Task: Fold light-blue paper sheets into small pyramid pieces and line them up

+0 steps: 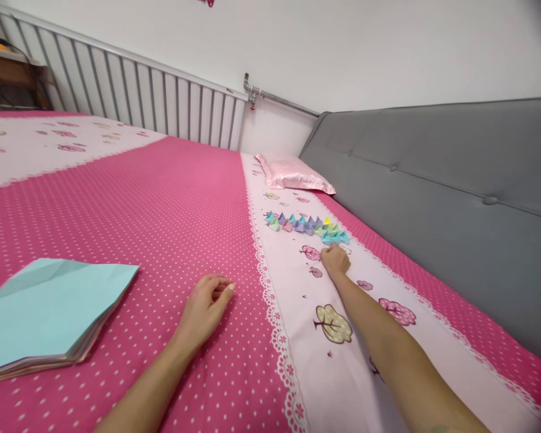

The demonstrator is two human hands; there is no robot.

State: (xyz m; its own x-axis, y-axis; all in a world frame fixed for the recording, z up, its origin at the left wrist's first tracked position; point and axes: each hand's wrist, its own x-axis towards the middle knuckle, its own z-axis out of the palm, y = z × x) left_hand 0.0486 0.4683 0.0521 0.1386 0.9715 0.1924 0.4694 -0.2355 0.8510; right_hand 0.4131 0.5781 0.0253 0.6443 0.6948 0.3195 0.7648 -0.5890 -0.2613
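Several small folded paper shapes, pointed and in blue, purple, green, pink and yellow, stand in close rows on the bed's pale printed band. My right hand reaches to the near right end of these rows, just short of the light-blue ones. Its fingers are curled in, and whatever they may hold is hidden. Lying on the pink dotted cover, my left hand is loosely bent with a gap between thumb and fingers, and nothing shows in it. Left of it is a stack of coloured paper, its top sheet light blue and creased.
A shiny pink pillow lies beyond the folded shapes. The grey padded headboard runs along the right side of the bed. At the back are a white radiator and a pipe along the wall.
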